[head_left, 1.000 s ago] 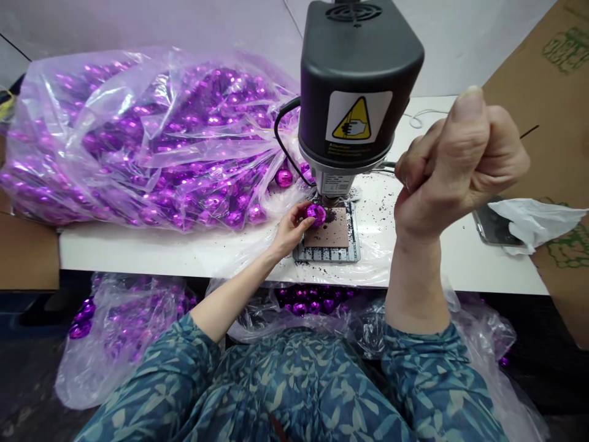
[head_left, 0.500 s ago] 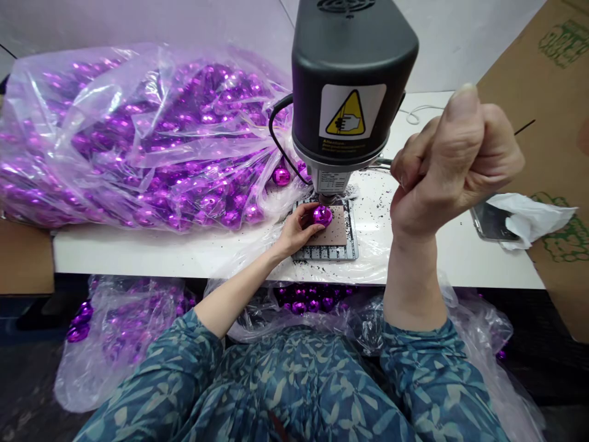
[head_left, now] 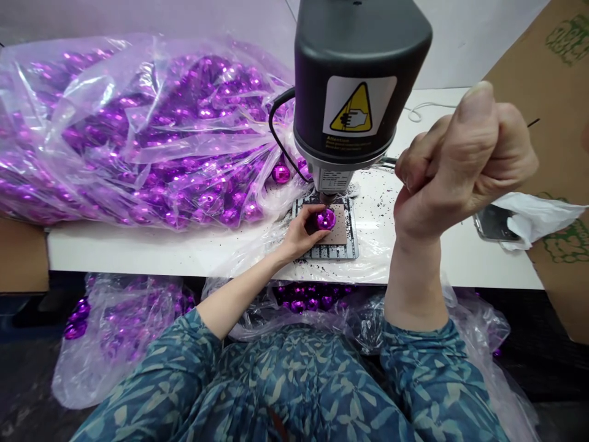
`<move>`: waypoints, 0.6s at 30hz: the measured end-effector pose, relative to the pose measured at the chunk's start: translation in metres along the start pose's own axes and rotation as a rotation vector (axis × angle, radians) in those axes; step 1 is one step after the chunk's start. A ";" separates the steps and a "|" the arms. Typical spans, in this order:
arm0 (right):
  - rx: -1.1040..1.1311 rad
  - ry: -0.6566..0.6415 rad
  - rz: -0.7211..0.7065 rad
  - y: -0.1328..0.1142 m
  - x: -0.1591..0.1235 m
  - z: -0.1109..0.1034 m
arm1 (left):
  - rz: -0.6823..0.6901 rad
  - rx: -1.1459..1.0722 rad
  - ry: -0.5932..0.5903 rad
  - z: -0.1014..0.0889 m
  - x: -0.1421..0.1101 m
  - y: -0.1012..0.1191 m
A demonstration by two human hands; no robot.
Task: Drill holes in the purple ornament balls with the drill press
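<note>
My left hand (head_left: 304,233) pinches a shiny purple faceted ball (head_left: 326,218) between thumb and fingers. It holds the ball on a brown board (head_left: 339,230), right under the chuck (head_left: 328,197) of a black bench drill press (head_left: 361,55). Beneath the board is a grey slotted metal base (head_left: 352,250). To the right of the drill head, my right hand (head_left: 464,162) is raised in a closed fist, thumb on top. What the fist grips is hidden by the fingers.
A large clear bag (head_left: 138,135) of purple balls fills the table's left side. One loose ball (head_left: 280,174) lies by its mouth. Dark shavings dot the white table (head_left: 469,264). At right are a phone (head_left: 494,224), white tissue (head_left: 529,221) and cardboard box (head_left: 568,184). More bagged balls (head_left: 313,302) sit below the edge.
The view has shifted slightly, and the drill head appears a little larger. My left hand and the ball sit slightly further right and lower; my right fist stays closed.
</note>
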State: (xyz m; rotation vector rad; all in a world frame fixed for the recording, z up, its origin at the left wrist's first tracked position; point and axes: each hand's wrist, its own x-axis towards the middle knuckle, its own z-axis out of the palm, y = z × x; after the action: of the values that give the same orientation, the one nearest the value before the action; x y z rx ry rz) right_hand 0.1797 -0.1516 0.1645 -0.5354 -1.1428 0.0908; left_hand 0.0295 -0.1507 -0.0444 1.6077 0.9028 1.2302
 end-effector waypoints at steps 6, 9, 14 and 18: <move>0.005 0.025 0.004 -0.007 -0.012 -0.004 | -0.028 -0.039 0.009 0.001 0.000 0.004; 0.003 0.022 -0.028 -0.005 -0.019 -0.008 | -0.017 -0.026 0.021 0.001 0.000 0.004; 0.043 0.066 -0.137 0.010 -0.025 -0.010 | -0.003 -0.008 0.045 0.000 -0.001 0.003; 0.089 0.082 -0.220 0.024 -0.033 -0.016 | -0.005 0.009 0.043 0.000 -0.002 0.003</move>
State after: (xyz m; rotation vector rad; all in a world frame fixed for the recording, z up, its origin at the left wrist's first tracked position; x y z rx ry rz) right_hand 0.1843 -0.1470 0.1212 -0.3291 -1.1050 -0.0701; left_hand 0.0287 -0.1530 -0.0420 1.5908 0.9394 1.2629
